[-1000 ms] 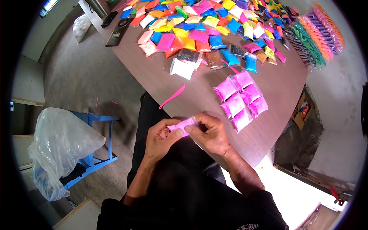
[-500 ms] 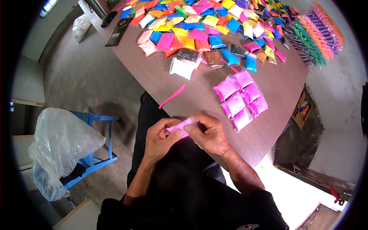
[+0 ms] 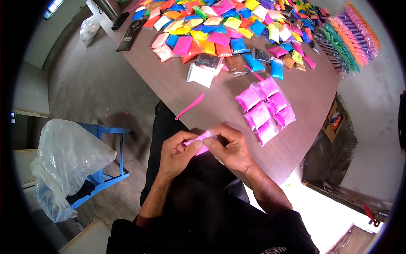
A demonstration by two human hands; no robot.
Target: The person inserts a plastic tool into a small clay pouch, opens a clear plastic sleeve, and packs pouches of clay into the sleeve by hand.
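Observation:
Between both hands, just over the table's near edge, is a small pink packet. My left hand pinches its left end with thumb and fingers. At the other end my right hand is closed on it, the thumb pressing the top face. Fingers cover much of the packet. A pink plastic knife lies on the table beyond my left hand. To the right of my right hand, several pink packets lie side by side in two rows.
A heap of coloured packets covers the table's far part. Twisted coloured bundles lie at the far right edge. A dark phone-like object rests far left. A blue stool bearing a clear plastic bag stands left.
My two thumbs have shifted very slightly on the pink packet. Everything else looks the same.

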